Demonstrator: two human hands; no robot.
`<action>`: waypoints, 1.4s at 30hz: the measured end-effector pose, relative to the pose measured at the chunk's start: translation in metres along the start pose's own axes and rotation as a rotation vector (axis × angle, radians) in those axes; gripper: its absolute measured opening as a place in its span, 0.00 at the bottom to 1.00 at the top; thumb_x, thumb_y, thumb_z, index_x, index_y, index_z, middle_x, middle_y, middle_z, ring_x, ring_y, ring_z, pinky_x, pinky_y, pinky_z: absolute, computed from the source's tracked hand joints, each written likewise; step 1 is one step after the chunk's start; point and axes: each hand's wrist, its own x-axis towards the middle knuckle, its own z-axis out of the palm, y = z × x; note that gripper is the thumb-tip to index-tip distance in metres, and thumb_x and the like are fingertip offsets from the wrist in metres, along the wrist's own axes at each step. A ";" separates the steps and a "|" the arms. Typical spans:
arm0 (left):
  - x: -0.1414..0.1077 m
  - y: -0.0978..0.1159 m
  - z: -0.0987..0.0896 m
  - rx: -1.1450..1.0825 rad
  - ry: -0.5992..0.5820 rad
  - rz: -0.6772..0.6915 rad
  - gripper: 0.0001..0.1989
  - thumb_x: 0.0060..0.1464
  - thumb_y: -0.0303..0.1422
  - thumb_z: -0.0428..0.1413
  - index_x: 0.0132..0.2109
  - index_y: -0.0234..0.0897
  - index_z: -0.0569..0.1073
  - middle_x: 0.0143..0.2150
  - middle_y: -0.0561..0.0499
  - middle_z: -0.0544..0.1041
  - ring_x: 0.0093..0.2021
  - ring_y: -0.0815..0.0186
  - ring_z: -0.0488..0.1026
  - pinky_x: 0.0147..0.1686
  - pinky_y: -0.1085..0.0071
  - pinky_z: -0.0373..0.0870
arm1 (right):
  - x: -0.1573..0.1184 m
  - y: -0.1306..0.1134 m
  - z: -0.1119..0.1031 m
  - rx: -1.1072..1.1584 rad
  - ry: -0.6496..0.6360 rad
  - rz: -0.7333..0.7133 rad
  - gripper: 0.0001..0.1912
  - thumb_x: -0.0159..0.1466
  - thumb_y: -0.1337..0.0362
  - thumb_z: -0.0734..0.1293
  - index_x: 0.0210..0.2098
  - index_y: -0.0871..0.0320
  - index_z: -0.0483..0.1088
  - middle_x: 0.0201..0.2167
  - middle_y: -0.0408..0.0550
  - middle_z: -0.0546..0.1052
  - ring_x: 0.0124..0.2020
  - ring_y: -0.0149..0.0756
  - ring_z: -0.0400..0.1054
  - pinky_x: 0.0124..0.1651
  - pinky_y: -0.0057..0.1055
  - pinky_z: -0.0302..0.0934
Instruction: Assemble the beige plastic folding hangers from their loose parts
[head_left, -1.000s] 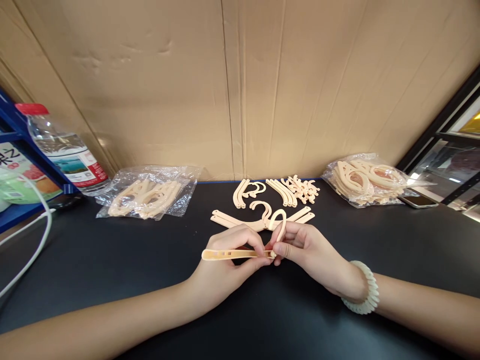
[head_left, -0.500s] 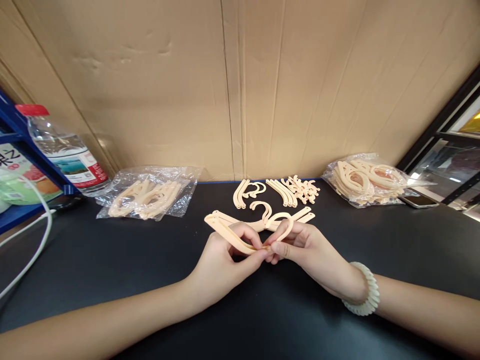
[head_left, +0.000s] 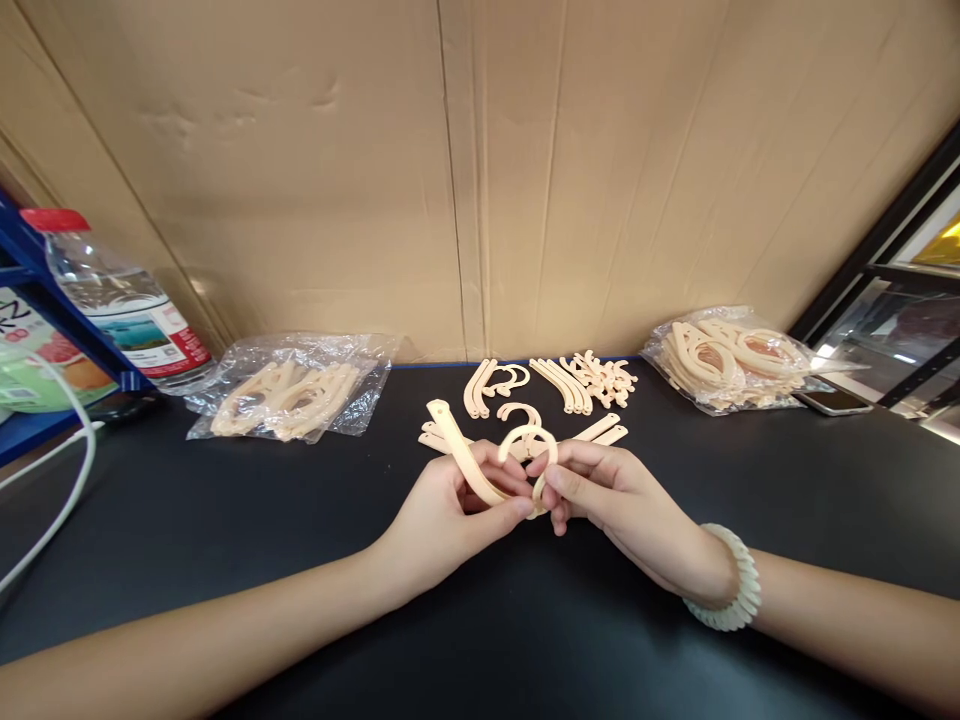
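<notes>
At the center of the frame, the left hand [head_left: 450,515] pinches a curved arm [head_left: 469,462] between thumb and fingers, its far end tilted up to the left. The right hand [head_left: 611,490] has thumb and fingertips closed on a hook [head_left: 529,432], whose open curve rises between the hands. The lower ends of both pieces meet at the fingertips; whether they are joined is hard to tell, as the fingers partly cover them. Just behind the hands, hangers [head_left: 607,432] lie on the black surface [head_left: 315,540]. Above those, right of center, are two stacks of arms [head_left: 559,385], some loose hooks [head_left: 511,378] and a pile of small parts [head_left: 604,380]. A clear bag [head_left: 289,390] of pieces lies at middle left beside a bottle [head_left: 131,305]; another bag [head_left: 727,360] lies at middle right, next to a phone [head_left: 836,402].
</notes>
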 end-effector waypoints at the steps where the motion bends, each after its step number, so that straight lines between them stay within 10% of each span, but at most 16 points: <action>1: 0.000 0.000 0.000 -0.001 -0.012 0.000 0.04 0.52 0.30 0.61 0.34 0.35 0.74 0.34 0.50 0.78 0.36 0.64 0.77 0.39 0.68 0.74 | 0.000 -0.001 0.000 0.019 -0.009 -0.004 0.12 0.62 0.55 0.70 0.37 0.59 0.73 0.28 0.45 0.74 0.27 0.29 0.66 0.34 0.30 0.65; 6: 0.001 0.001 -0.001 -0.054 0.008 -0.020 0.05 0.51 0.29 0.61 0.31 0.35 0.72 0.30 0.54 0.74 0.33 0.68 0.75 0.35 0.73 0.72 | 0.007 -0.011 -0.013 -0.067 0.065 -0.092 0.13 0.62 0.57 0.70 0.42 0.58 0.74 0.31 0.45 0.76 0.30 0.30 0.69 0.37 0.31 0.67; 13: 0.000 0.001 -0.002 -0.117 0.061 -0.077 0.08 0.52 0.32 0.62 0.31 0.34 0.70 0.30 0.55 0.72 0.38 0.65 0.77 0.40 0.72 0.73 | 0.041 -0.019 -0.079 -0.821 0.210 -0.362 0.09 0.62 0.59 0.67 0.35 0.57 0.76 0.37 0.50 0.79 0.39 0.41 0.72 0.41 0.38 0.66; 19: -0.001 0.002 0.000 -0.170 0.078 -0.123 0.10 0.51 0.34 0.62 0.35 0.34 0.70 0.30 0.54 0.74 0.29 0.67 0.78 0.29 0.74 0.73 | 0.061 -0.009 -0.105 -1.286 0.096 -0.642 0.08 0.65 0.65 0.64 0.37 0.56 0.77 0.35 0.51 0.79 0.39 0.43 0.70 0.46 0.43 0.65; 34: 0.000 0.001 0.001 -0.088 0.120 -0.066 0.06 0.48 0.33 0.64 0.31 0.34 0.77 0.26 0.54 0.76 0.21 0.73 0.72 0.25 0.77 0.72 | 0.076 -0.004 -0.106 -1.459 -0.102 -0.658 0.10 0.63 0.72 0.65 0.37 0.57 0.79 0.39 0.52 0.78 0.44 0.46 0.67 0.49 0.48 0.64; 42: 0.002 0.001 -0.001 -0.032 0.131 0.041 0.02 0.47 0.28 0.63 0.29 0.34 0.79 0.27 0.52 0.77 0.24 0.72 0.73 0.28 0.77 0.73 | 0.071 -0.010 -0.100 -1.265 0.113 -0.734 0.09 0.66 0.68 0.63 0.35 0.55 0.77 0.39 0.52 0.77 0.42 0.44 0.70 0.46 0.45 0.67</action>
